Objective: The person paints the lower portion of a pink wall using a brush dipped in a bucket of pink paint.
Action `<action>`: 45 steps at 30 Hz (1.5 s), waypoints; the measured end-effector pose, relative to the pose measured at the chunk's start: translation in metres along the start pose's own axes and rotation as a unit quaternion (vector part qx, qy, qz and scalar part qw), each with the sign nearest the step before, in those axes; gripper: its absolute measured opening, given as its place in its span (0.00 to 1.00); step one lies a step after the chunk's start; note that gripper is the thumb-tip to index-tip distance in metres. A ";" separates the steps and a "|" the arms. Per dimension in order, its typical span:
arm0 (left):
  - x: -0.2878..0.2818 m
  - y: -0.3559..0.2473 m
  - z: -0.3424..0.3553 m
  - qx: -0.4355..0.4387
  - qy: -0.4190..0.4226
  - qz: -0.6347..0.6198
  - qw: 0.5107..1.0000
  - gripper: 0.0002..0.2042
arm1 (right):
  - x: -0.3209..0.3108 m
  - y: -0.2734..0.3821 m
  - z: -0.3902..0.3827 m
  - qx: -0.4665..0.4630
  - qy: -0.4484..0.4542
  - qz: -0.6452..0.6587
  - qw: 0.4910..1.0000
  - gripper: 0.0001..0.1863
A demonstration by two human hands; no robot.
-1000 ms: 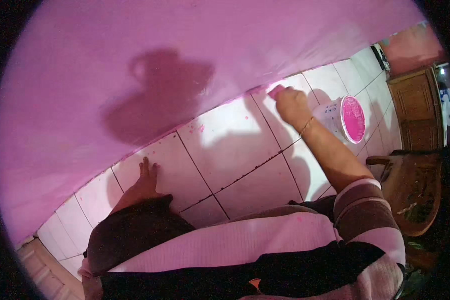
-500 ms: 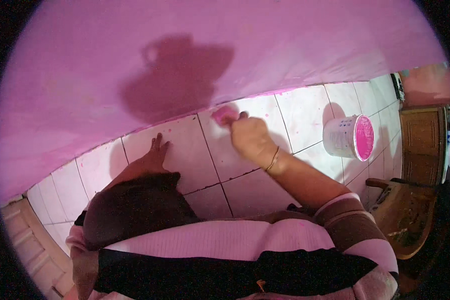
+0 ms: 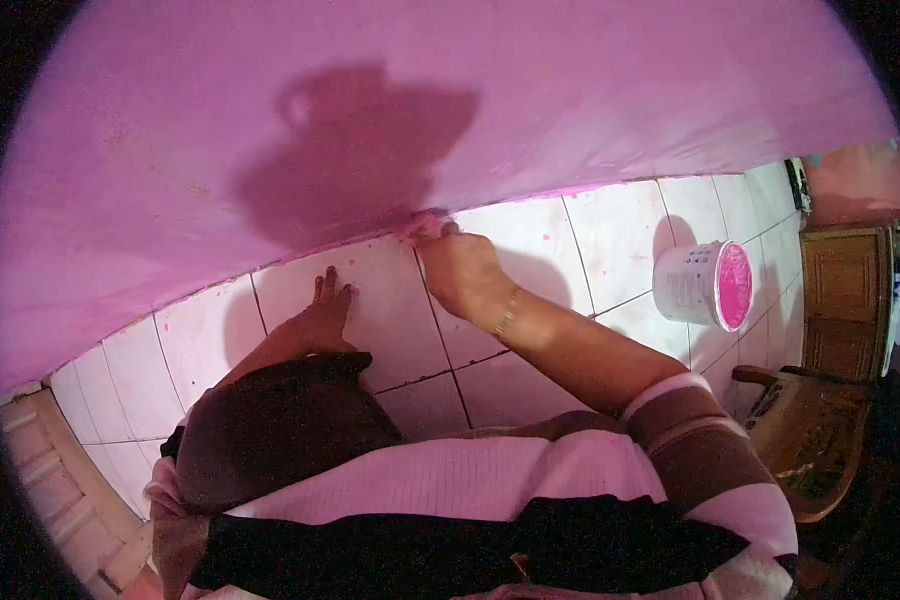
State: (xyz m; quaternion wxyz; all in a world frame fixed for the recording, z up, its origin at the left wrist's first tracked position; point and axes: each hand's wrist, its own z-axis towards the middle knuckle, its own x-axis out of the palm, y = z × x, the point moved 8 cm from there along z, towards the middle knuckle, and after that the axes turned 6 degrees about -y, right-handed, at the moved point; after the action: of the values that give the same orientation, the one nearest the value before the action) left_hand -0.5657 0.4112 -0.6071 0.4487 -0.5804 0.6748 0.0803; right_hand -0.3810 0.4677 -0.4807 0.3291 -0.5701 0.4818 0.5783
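My right hand (image 3: 460, 270) is closed around a paintbrush whose pink-coated bristles (image 3: 427, 222) meet the foot of the pink wall (image 3: 610, 80), right where it joins the floor. Most of the brush's handle is hidden by my fingers. On the white floor tiles (image 3: 510, 235), my left hand (image 3: 322, 312) lies with its fingers apart, holding nothing, close to the wall. Off to the right stands a white bucket (image 3: 682, 285) with pink paint (image 3: 735, 287) inside.
Pink drops dot the tiles along the wall. At the right are a wooden chair (image 3: 820, 430) and a brown wooden cabinet (image 3: 845, 295). A panelled door (image 3: 60, 480) is at the lower left. My shadow (image 3: 360, 150) falls on the wall.
My right hand has moved the paintbrush left and slightly up, from over the tiles to the wall's lower edge. My left hand stays on the floor; the view has shifted slightly.
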 end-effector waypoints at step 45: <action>-0.004 -0.002 0.001 -0.040 -0.021 0.038 0.998 0.63 | -0.139 -0.050 -0.047 0.043 0.025 -0.048 0.998 0.15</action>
State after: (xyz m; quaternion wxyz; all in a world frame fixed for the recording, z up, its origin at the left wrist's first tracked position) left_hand -0.5639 0.4134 -0.6042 0.4359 -0.5696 0.6834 0.1364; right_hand -0.2994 0.4633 -0.3486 0.3689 -0.5922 0.4866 0.5258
